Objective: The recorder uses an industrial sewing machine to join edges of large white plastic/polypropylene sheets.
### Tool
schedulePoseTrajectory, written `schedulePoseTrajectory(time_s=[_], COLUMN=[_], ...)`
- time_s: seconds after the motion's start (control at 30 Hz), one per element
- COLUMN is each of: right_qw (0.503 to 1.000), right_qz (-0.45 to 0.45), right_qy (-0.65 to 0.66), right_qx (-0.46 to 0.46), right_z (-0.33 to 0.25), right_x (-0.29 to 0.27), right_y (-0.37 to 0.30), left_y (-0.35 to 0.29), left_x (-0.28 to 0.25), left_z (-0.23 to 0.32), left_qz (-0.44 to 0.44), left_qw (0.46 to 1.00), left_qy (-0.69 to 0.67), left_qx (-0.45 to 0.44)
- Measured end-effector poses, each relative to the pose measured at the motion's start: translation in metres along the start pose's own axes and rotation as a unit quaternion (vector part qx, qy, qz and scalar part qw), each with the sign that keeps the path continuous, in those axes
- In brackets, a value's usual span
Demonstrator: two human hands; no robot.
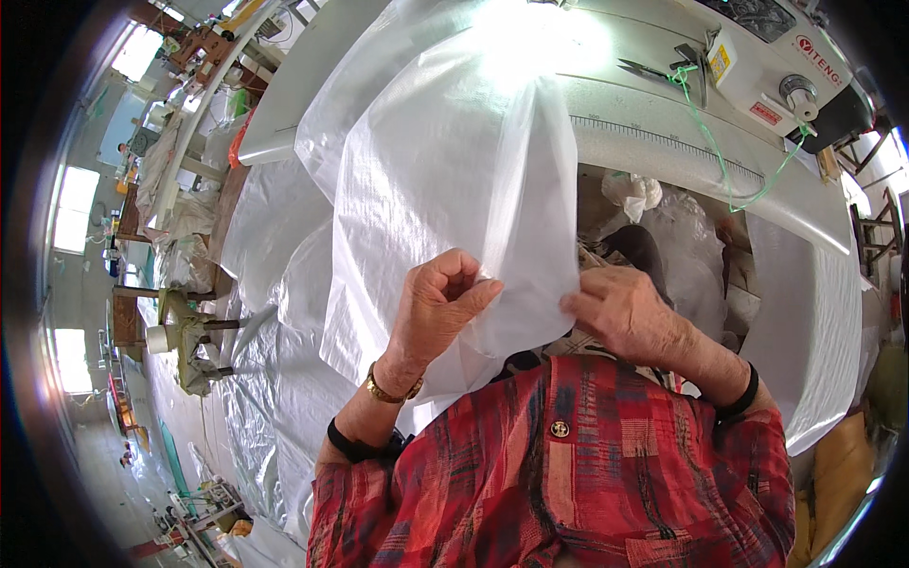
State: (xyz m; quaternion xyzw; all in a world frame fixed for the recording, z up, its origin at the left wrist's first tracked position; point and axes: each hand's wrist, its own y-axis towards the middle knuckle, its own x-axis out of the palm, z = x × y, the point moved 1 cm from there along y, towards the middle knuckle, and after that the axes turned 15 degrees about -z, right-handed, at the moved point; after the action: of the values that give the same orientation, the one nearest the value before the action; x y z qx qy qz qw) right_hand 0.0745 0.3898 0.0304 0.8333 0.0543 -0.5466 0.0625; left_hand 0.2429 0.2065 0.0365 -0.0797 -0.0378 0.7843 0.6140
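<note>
A large white woven plastic sack [445, 170] hangs off the sewing table toward me. My left hand [437, 308] pinches its lower edge between thumb and fingers, near the centre. My right hand [620, 312] grips the same edge a little to the right, fingers pressed on the fabric. Both hands are close to my chest, over a red plaid shirt. A gold bracelet and a black band sit on my left wrist, a black band on my right.
A white sewing machine [776, 57] stands at the top right on the white table [663, 142], with scissors [653, 68] and a green thread [720, 161] beside it. More white sacking [265, 379] is piled on the left. Bags lie under the table [682, 237].
</note>
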Motion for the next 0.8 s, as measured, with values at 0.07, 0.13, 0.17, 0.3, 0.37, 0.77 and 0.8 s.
schedulePoseTrajectory(time_s=[0.07,0.13,0.17,0.3,0.37,0.77,0.8], right_qw=[0.996,0.993,0.988,0.981,0.983,0.949,0.930], right_qz=[-0.009,0.001,0.001,-0.005,0.003,0.241,0.282], right_qy=[0.040,0.067,0.091,0.102,0.082,0.100,0.226], right_qx=[-0.079,-0.100,-0.128,-0.166,-0.167,-0.174,-0.061], right_z=[-0.014,-0.024,-0.028,-0.038,-0.039,-0.005,0.008], right_x=[-0.007,-0.013,-0.014,-0.010,-0.007,0.013,0.020], right_y=[0.013,0.030,0.037,0.058,0.062,0.076,0.079], left_y=[0.000,0.001,0.000,-0.002,-0.003,-0.009,-0.009], left_x=[0.002,0.005,0.006,0.004,0.000,-0.040,-0.048], left_z=[0.006,0.011,0.012,0.013,0.012,0.029,0.040], left_qz=[-0.005,-0.002,-0.003,-0.010,-0.019,0.033,0.037], left_qw=[0.998,0.983,0.983,0.984,0.985,0.994,0.989], left_qy=[0.058,0.183,0.185,0.175,0.168,0.096,0.144], left_qx=[0.011,0.015,0.017,0.037,0.027,-0.030,0.013])
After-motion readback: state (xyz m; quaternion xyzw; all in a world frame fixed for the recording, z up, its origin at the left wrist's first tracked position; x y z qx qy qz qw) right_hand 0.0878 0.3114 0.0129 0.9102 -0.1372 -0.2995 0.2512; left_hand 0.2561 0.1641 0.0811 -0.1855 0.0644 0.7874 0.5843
